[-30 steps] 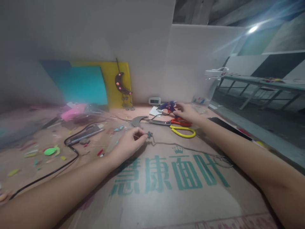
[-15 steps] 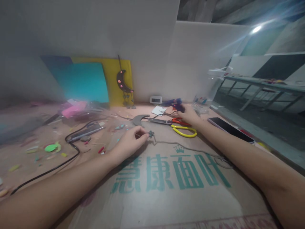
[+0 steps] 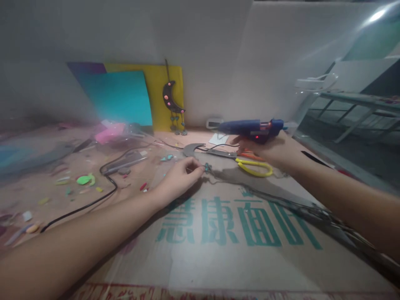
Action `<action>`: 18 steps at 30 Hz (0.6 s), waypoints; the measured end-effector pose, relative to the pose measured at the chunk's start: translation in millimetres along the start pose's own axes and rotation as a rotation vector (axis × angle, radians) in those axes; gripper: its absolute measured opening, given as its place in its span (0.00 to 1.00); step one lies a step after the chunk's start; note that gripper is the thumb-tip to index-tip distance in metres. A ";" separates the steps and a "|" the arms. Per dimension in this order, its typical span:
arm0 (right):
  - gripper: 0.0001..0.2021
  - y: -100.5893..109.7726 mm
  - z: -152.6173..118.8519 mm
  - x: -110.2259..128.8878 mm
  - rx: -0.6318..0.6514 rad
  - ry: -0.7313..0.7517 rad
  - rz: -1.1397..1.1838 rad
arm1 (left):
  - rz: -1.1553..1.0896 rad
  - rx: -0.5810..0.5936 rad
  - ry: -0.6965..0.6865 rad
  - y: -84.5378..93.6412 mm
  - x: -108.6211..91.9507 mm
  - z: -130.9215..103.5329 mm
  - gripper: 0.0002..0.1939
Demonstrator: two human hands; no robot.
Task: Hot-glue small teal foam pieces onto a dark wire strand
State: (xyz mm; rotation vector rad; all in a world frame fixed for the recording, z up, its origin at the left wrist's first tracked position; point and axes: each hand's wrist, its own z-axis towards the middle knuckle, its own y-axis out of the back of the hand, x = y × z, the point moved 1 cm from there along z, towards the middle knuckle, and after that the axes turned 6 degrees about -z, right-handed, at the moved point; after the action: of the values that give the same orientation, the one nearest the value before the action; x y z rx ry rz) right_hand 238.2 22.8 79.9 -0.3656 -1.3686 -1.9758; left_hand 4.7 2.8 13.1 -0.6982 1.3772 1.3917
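Note:
My left hand [image 3: 184, 177] pinches a small grey-green piece [image 3: 207, 167] between thumb and fingertips, low over the cardboard. A thin grey cord [image 3: 231, 182] trails rightward from beside that piece. My right hand [image 3: 270, 148] grips a blue hot glue gun [image 3: 243, 125], raised above the table with its nozzle pointing left and a small red light lit. Beneath it lie scissors with yellow handles [image 3: 254, 167] and an orange-handled tool [image 3: 250, 155], partly covered by my hand. A grey crescent [image 3: 190, 150] rests just behind my left fingertips.
A decorated dark crescent [image 3: 170, 98] hangs before a yellow board [image 3: 156, 79] at the back. Colourful scraps [image 3: 84, 180] and a black cable [image 3: 103, 200] spread over the left side. A white digital device [image 3: 214, 123] stands near the wall, beside white paper [image 3: 218, 138].
My right hand has lifted the glue gun off the table at the back and brought it nearer. The left hand keeps its pinch on the small piece. The view has shifted slightly.

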 end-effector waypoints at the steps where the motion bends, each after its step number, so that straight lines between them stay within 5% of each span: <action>1: 0.13 -4.5 -7.8 4.1 0.033 0.004 0.036 | -0.002 0.000 -0.005 0.0 -0.1 -0.2 0.10; 9: 0.12 -29.5 -53.1 -12.5 0.069 -0.064 0.096 | -0.005 -0.029 -0.001 2.7 7.2 1.3 0.10; 18: 0.14 -36.0 -53.1 -0.4 0.658 -0.232 0.892 | -0.058 -0.036 -0.007 1.7 14.5 5.6 0.08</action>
State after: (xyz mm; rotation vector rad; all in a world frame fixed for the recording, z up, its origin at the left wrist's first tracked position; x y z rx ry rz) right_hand 222.2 -17.7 32.8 -0.7352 -1.5329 -0.7326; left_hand -0.1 12.2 1.4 -0.7506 1.3186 1.3751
